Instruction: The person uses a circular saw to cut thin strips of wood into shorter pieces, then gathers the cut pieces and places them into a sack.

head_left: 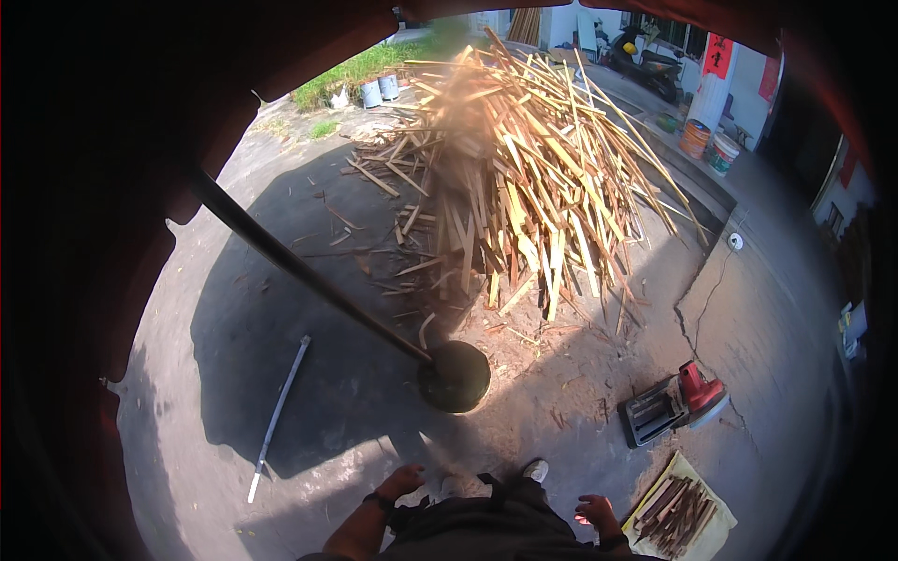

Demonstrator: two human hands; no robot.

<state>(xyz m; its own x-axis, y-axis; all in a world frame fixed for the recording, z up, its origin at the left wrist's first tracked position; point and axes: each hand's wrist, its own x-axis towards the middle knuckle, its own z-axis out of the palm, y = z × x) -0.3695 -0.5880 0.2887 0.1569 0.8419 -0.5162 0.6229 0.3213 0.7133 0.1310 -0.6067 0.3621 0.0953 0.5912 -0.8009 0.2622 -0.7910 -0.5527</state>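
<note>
Left hand [404, 481] loosely curled; right hand [596, 510] seemingly part-spread, near sticks [675, 514] on sheet [724, 524]

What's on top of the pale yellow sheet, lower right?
A loose pile of short brown wood strips. Bare sheet shows at the right side. Strips cover its middle, and the sheet hides whatever lies beneath, so neither can be seen.

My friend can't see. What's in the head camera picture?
A big pile of wooden strips lies before a person, whose left hand and right hand look empty. Rightward are a red-and-black machine and a pale sheet holding wood pieces.
</note>
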